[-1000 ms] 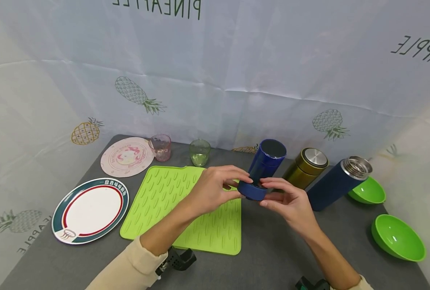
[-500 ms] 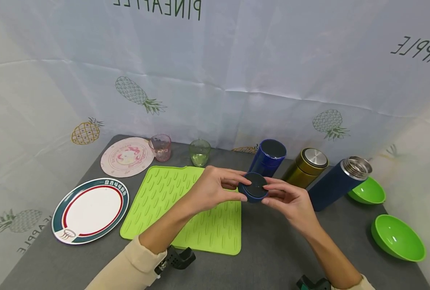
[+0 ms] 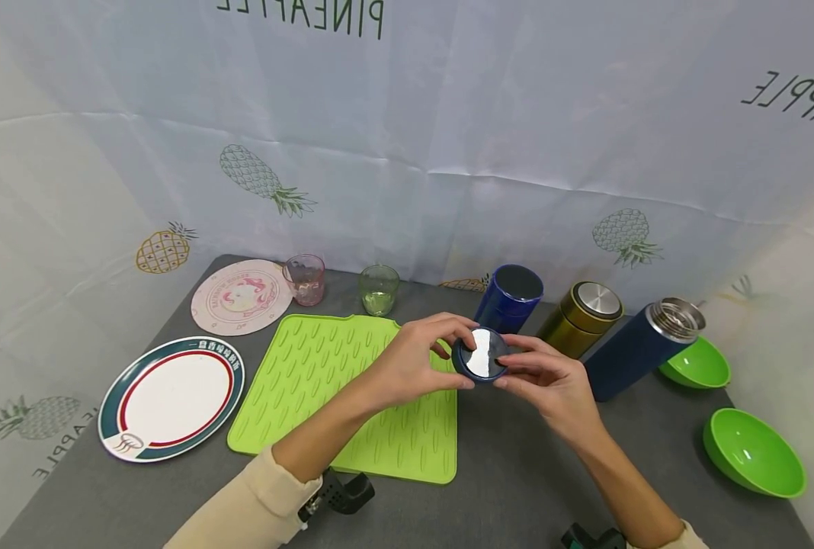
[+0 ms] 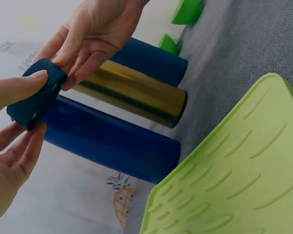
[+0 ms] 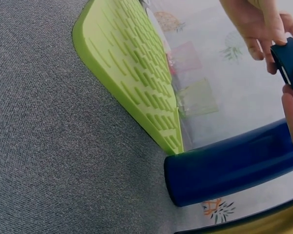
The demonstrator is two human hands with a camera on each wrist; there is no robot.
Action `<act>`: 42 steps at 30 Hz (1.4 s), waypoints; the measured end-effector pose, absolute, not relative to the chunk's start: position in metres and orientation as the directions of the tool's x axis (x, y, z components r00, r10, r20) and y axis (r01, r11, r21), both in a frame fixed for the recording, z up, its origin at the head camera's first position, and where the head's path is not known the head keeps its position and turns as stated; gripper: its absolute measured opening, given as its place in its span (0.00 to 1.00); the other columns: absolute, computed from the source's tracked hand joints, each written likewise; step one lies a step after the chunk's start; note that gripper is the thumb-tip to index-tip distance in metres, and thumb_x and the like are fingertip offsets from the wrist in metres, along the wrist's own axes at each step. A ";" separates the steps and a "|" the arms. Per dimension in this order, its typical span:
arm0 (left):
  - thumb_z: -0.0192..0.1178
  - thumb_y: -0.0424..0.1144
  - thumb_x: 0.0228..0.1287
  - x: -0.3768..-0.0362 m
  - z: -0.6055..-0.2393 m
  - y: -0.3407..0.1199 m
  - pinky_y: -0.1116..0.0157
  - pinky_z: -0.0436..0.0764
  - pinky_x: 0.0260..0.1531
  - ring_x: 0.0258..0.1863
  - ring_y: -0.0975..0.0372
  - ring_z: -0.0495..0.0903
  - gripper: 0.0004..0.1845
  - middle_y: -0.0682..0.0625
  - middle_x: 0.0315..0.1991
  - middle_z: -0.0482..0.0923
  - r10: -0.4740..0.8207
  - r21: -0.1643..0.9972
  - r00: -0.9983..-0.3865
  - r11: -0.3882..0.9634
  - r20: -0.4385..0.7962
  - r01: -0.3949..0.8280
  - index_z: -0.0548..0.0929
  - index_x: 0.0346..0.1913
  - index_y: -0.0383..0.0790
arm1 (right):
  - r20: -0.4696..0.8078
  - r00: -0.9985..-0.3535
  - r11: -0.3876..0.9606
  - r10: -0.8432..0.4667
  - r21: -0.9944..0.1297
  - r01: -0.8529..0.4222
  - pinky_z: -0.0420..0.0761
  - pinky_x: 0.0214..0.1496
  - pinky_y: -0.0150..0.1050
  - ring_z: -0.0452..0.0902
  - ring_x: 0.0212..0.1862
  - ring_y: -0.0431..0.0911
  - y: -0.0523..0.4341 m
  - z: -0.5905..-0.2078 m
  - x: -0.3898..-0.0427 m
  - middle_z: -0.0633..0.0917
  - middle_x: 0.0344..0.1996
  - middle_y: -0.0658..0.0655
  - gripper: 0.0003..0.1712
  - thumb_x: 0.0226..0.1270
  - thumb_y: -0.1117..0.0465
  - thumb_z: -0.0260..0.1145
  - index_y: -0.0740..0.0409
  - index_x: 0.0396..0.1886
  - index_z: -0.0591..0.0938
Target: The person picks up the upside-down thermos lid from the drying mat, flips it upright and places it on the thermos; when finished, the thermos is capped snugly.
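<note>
Both hands pinch a dark blue bottle lid (image 3: 481, 355) above the table, its round glossy face towards the head camera with a bright reflection on it. On its left edge are the fingers and thumb of my left hand (image 3: 422, 357); my right hand (image 3: 551, 379) grips the right edge. In the left wrist view the lid (image 4: 36, 92) is seen from the side. Just behind it stands a shiny blue bottle (image 3: 508, 299), partly hidden by the hands. To the right are a gold bottle (image 3: 581, 319) with a silver top and a navy bottle (image 3: 629, 354) with a bare threaded metal neck.
A lime green ribbed mat (image 3: 297, 381) lies under and left of my left forearm. Farther left are a white plate (image 3: 177, 400) and a pink round mat (image 3: 241, 297). A pink glass (image 3: 304, 280) and a green glass (image 3: 378, 290) stand behind. Green bowls (image 3: 753, 450) sit at the right.
The lid has tilted between the hands: first seen edge-on, it now shows its flat round face, with a bright reflection appearing on it. The bottles have stayed in place.
</note>
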State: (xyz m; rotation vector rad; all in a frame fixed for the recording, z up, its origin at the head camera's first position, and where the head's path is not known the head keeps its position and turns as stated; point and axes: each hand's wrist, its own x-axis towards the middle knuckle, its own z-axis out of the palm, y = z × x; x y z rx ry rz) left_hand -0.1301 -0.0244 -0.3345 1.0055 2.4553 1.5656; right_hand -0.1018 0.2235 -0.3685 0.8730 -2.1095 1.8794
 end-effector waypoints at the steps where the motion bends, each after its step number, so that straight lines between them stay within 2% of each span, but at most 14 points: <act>1: 0.78 0.35 0.53 -0.130 -0.335 -0.024 0.56 0.86 0.49 0.49 0.59 0.78 0.19 0.48 0.65 0.79 0.550 0.828 -0.785 0.271 0.285 0.491 0.82 0.47 0.45 | 0.497 -0.813 0.045 -0.302 -0.845 -0.533 0.87 0.49 0.31 0.87 0.51 0.36 0.224 -0.368 -0.102 0.84 0.58 0.48 0.18 0.52 0.85 0.70 0.77 0.45 0.86; 6: 0.79 0.38 0.53 -0.128 -0.338 -0.021 0.61 0.83 0.46 0.49 0.62 0.75 0.21 0.51 0.65 0.79 0.547 0.810 -0.790 0.311 0.275 0.498 0.80 0.47 0.47 | 0.463 -0.832 0.130 -0.306 -0.845 -0.518 0.87 0.47 0.31 0.87 0.50 0.35 0.224 -0.368 -0.100 0.83 0.58 0.44 0.16 0.52 0.83 0.72 0.78 0.43 0.85; 12: 0.80 0.41 0.52 -0.126 -0.339 -0.019 0.63 0.81 0.46 0.48 0.63 0.75 0.22 0.52 0.64 0.80 0.541 0.780 -0.795 0.359 0.274 0.512 0.79 0.47 0.49 | 0.447 -0.838 0.139 -0.314 -0.851 -0.506 0.88 0.47 0.32 0.88 0.48 0.37 0.223 -0.367 -0.099 0.83 0.57 0.45 0.16 0.52 0.82 0.72 0.76 0.44 0.86; 18: 0.80 0.42 0.52 -0.125 -0.339 -0.019 0.56 0.82 0.54 0.53 0.62 0.78 0.22 0.53 0.62 0.80 0.550 0.760 -0.785 0.369 0.285 0.535 0.79 0.46 0.49 | 0.444 -0.833 0.130 -0.330 -0.853 -0.506 0.88 0.47 0.32 0.89 0.48 0.39 0.224 -0.368 -0.098 0.83 0.58 0.44 0.17 0.53 0.83 0.72 0.75 0.44 0.86; 21: 0.80 0.42 0.51 -0.125 -0.340 -0.019 0.56 0.81 0.58 0.56 0.62 0.80 0.22 0.54 0.60 0.80 0.551 0.751 -0.779 0.369 0.298 0.548 0.80 0.46 0.49 | 0.445 -0.828 0.158 -0.342 -0.841 -0.517 0.87 0.48 0.31 0.88 0.48 0.36 0.226 -0.368 -0.097 0.83 0.59 0.43 0.18 0.54 0.83 0.71 0.73 0.46 0.86; 25: 0.80 0.44 0.50 -0.124 -0.339 -0.020 0.57 0.81 0.59 0.56 0.63 0.80 0.22 0.56 0.57 0.81 0.542 0.738 -0.777 0.371 0.321 0.564 0.80 0.45 0.50 | 0.425 -0.833 0.224 -0.355 -0.826 -0.517 0.87 0.50 0.32 0.88 0.52 0.35 0.233 -0.361 -0.094 0.84 0.61 0.44 0.22 0.55 0.82 0.71 0.73 0.51 0.85; 30: 0.80 0.45 0.49 -0.124 -0.339 -0.021 0.57 0.81 0.58 0.54 0.64 0.79 0.22 0.57 0.54 0.80 0.532 0.730 -0.776 0.371 0.340 0.574 0.80 0.44 0.51 | 0.432 -0.834 0.291 -0.344 -0.795 -0.532 0.85 0.55 0.31 0.84 0.59 0.36 0.247 -0.349 -0.087 0.83 0.63 0.52 0.29 0.52 0.83 0.72 0.72 0.57 0.82; 33: 0.80 0.45 0.48 -0.124 -0.339 -0.022 0.59 0.81 0.56 0.54 0.65 0.79 0.22 0.58 0.53 0.80 0.533 0.717 -0.771 0.378 0.348 0.585 0.80 0.43 0.50 | 0.496 -0.807 0.286 -0.322 -0.761 -0.582 0.84 0.56 0.29 0.82 0.60 0.38 0.260 -0.343 -0.082 0.83 0.62 0.55 0.31 0.49 0.86 0.72 0.75 0.57 0.81; 37: 0.80 0.44 0.48 -0.124 -0.339 -0.023 0.60 0.81 0.55 0.53 0.66 0.78 0.21 0.58 0.52 0.79 0.537 0.707 -0.765 0.380 0.356 0.596 0.80 0.43 0.49 | 0.610 -0.744 0.211 -0.272 -0.717 -0.665 0.83 0.57 0.28 0.83 0.60 0.43 0.280 -0.334 -0.077 0.83 0.60 0.60 0.32 0.43 0.90 0.72 0.81 0.54 0.80; 42: 0.80 0.44 0.49 -0.124 -0.339 -0.023 0.59 0.81 0.54 0.53 0.66 0.78 0.21 0.58 0.52 0.78 0.539 0.714 -0.763 0.369 0.358 0.596 0.80 0.43 0.49 | 0.713 -0.681 0.115 -0.168 -0.672 -0.732 0.83 0.59 0.28 0.82 0.61 0.45 0.303 -0.318 -0.075 0.84 0.59 0.62 0.32 0.45 0.84 0.76 0.87 0.53 0.78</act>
